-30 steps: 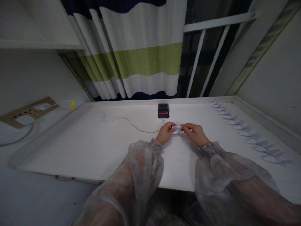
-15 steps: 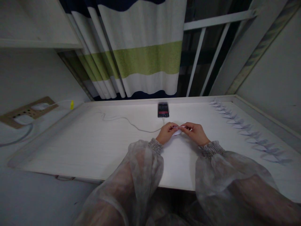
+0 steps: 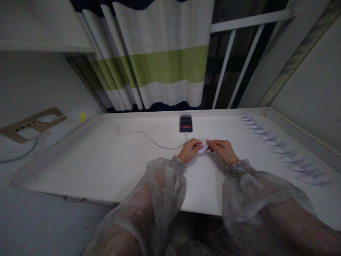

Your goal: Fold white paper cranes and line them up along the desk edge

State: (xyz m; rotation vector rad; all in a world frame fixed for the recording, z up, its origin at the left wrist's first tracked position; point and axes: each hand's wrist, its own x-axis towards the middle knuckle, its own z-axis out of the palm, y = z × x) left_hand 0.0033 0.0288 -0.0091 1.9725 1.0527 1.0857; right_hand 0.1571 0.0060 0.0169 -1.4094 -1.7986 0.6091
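Between my hands, just above the white desk [image 3: 128,167], is a small folded piece of white paper [image 3: 203,148]. My left hand [image 3: 189,149] pinches its left side between thumb and fingers. On the other side, my right hand [image 3: 222,149] grips the paper's upper right corner with thumb and forefinger. The fingers cover part of the folds. A row of several folded paper cranes [image 3: 278,144] runs down the right side of the desk, their wings and points sticking up.
A phone [image 3: 185,123] lies beyond my hands, plugged into a white cable [image 3: 144,133] that trails left. On the left wall is a socket strip [image 3: 33,124] with plugs in it. A striped curtain [image 3: 167,64] hangs behind the desk beside a barred window [image 3: 229,64].
My right hand has shifted slightly right along the paper, and the fingertips of both hands are farther apart. More of the paper's white face shows between them.
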